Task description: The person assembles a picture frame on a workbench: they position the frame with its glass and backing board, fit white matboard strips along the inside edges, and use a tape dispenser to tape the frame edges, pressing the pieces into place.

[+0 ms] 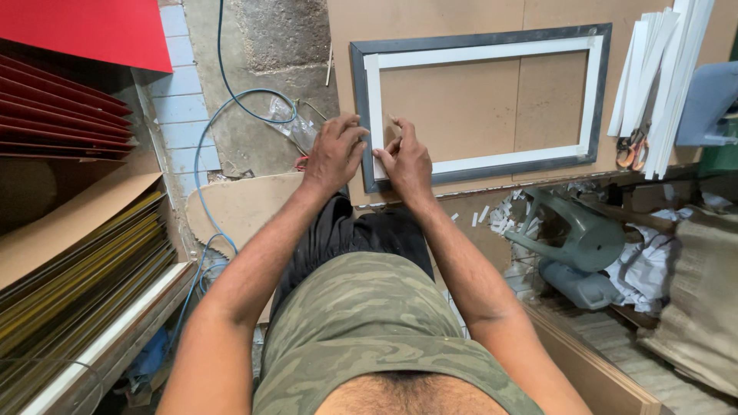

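A grey rectangular picture frame (492, 40) with a white inner border (592, 92) lies flat on a brown board table (461, 100). My left hand (334, 154) presses on the frame's near left corner, fingers curled over the grey edge. My right hand (407, 161) sits just beside it on the white border at the same corner, fingertips pinched together on something too small to make out.
White strips (653, 69) and orange-handled scissors (632, 147) lie at the table's right end. A blue cable (223, 115) runs over the floor at left. Red sheets (69, 92) and stacked boards (84, 261) stand left. A grey plastic stool (576, 230) and crumpled paper (646, 269) lie under the table's right side.
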Demonstrator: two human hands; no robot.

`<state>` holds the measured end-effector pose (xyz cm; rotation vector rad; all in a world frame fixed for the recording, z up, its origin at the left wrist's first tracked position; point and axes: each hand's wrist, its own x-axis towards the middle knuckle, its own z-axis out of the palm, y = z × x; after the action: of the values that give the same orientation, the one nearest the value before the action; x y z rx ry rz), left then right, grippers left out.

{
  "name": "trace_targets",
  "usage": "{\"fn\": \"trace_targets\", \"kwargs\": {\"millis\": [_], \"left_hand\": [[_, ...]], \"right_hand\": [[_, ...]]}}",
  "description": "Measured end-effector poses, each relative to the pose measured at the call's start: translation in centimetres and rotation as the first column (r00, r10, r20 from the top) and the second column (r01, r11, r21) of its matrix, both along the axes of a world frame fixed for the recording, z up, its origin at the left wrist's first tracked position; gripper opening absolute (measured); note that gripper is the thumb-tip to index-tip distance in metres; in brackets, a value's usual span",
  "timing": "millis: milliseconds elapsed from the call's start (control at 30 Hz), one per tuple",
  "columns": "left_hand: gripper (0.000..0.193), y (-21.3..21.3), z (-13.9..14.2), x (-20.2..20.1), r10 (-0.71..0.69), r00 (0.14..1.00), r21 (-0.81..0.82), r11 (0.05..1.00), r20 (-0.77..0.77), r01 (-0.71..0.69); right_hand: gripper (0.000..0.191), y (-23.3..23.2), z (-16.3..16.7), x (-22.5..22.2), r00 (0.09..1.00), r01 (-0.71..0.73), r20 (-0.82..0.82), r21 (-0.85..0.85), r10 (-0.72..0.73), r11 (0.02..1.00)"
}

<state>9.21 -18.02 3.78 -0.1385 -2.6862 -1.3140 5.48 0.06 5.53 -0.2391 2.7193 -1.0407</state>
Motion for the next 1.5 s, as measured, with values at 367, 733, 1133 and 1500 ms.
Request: {"fn": "trace_targets", "kwargs": {"millis": [367,733,1133,1500], "left_hand": [[0.046,-0.8,-2.0,-2.2,-0.268,0.951,-0.346,0.916,-0.156,0.201],[0.078,-0.2,-1.6,-2.0,-0.290,0.957,-0.400,0.878,-0.009,0.262],[0.084,1.3,-1.2,-1.8,-0.239,0.966,-0.439,0.861,0.096,0.257],[0.086,1.9,-1.8,-1.6,-0.209,0.963,-0.490,0.830,0.172,0.267]], "right_hand": [[0.051,2.1,2.3,1.3,0.983,0.173,-0.074,0.050,-0.170,0.984],[0.043,7.7,1.9,6.0,0.889,-0.172,-0.398,0.164,0.225,0.971],[0.040,8.5,1.6,5.2,0.874,-0.198,-0.400,0.221,0.274,0.955],[0.010,6.5,3.7,3.8,0.979,-0.144,-0.177,-0.227,0.105,0.963]]}}
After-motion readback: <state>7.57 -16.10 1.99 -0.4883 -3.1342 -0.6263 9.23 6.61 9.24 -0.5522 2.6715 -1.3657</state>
